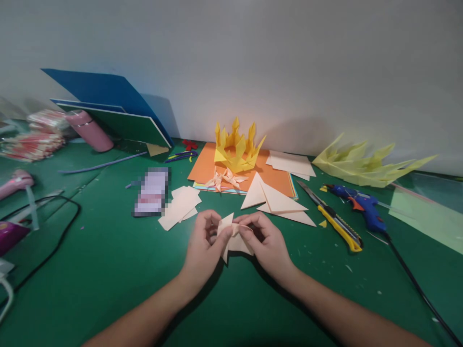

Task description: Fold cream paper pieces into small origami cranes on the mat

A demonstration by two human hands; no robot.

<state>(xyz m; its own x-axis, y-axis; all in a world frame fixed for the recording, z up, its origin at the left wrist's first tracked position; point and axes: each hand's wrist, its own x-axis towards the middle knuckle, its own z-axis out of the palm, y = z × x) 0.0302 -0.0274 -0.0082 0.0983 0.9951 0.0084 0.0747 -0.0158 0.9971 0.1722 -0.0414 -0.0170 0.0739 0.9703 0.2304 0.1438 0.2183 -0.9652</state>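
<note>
Between my two hands is a pale peach piece of folded paper (240, 245), held just above the green table. My left hand (207, 238) pinches its left side between thumb and fingers, where a pointed flap stands up. On the other side my right hand (267, 241) grips the paper with the thumb pressed near its middle. Beyond my right hand lie several peach paper triangles (282, 195). To the left of my hands rests a small stack of peach paper pieces (181, 205). Folded peach paper flowers (226, 179) sit in front of a yellow paper crown (237, 154).
Orange sheets (200, 164) lie under the crown. At right are a yellow utility knife (340, 229), a blue glue gun (365, 205) with its cord, and a pale yellow folded piece (372, 166). At left are a blurred-out rectangular item (152, 190), a pink bottle (90, 130) and leaning boards (119, 120).
</note>
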